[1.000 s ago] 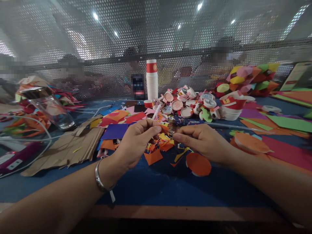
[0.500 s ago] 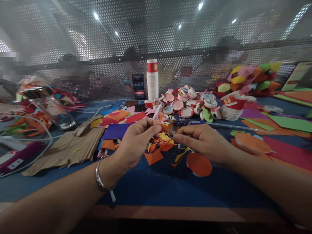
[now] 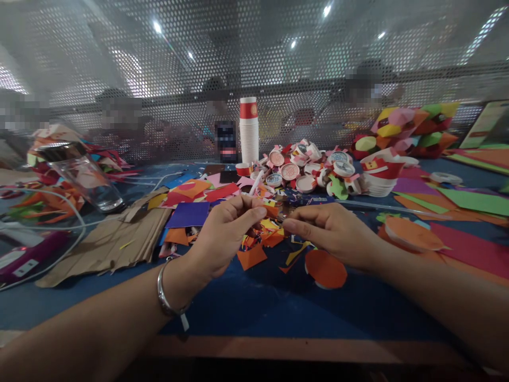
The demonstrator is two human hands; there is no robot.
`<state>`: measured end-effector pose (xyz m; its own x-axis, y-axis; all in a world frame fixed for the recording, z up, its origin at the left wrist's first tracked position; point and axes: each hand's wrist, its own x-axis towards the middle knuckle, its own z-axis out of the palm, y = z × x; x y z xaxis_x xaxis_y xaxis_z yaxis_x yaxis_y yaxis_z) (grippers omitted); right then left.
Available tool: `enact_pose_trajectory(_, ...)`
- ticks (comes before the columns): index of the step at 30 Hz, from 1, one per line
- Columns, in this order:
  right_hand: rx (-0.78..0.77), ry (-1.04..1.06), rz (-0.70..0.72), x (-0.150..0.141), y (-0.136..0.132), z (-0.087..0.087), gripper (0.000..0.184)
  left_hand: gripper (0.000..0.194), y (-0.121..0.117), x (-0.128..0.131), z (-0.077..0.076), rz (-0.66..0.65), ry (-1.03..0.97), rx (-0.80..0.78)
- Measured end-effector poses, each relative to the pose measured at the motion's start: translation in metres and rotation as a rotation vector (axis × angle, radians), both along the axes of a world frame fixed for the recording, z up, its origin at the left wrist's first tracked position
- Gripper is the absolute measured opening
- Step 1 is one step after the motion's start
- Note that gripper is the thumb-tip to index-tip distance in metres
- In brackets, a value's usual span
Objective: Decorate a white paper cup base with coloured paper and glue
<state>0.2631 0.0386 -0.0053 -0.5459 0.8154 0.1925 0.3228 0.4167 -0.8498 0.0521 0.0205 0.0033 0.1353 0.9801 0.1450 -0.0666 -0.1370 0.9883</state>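
Observation:
My left hand, with a metal bangle on its wrist, is curled in a pinch over a heap of small paper scraps. It grips a small orange paper piece between thumb and fingers. My right hand faces it from the right with the fingers drawn together, pinching the same little piece at its tip. Both hands hover just above the blue table. An orange paper disc lies under my right wrist.
A stack of white cups with a red band stands at the back, with decorated cup lids beside it. Brown cardboard, a tipped glass, cables and a purple device lie left. Coloured paper sheets spread right. A perforated screen with people behind closes the back.
Almost nothing differs; my left thumb and fingers have shifted slightly on the small orange piece while both hands stay in place.

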Motion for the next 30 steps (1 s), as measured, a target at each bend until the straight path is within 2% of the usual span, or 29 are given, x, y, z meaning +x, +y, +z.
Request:
enact_pose_trajectory(19,0.061,-0.042,-0.031,-0.0004,-0.0007,0.0019,0.054,0.016,-0.0012,0.0,0.0001,0.004,-0.001,0.005)
enact_pose_trajectory(30,0.017,-0.013,-0.004,-0.0002,0.0004,0.001,0.051,0.014,-0.0009,0.0001,-0.0002,0.006,-0.004,0.02)
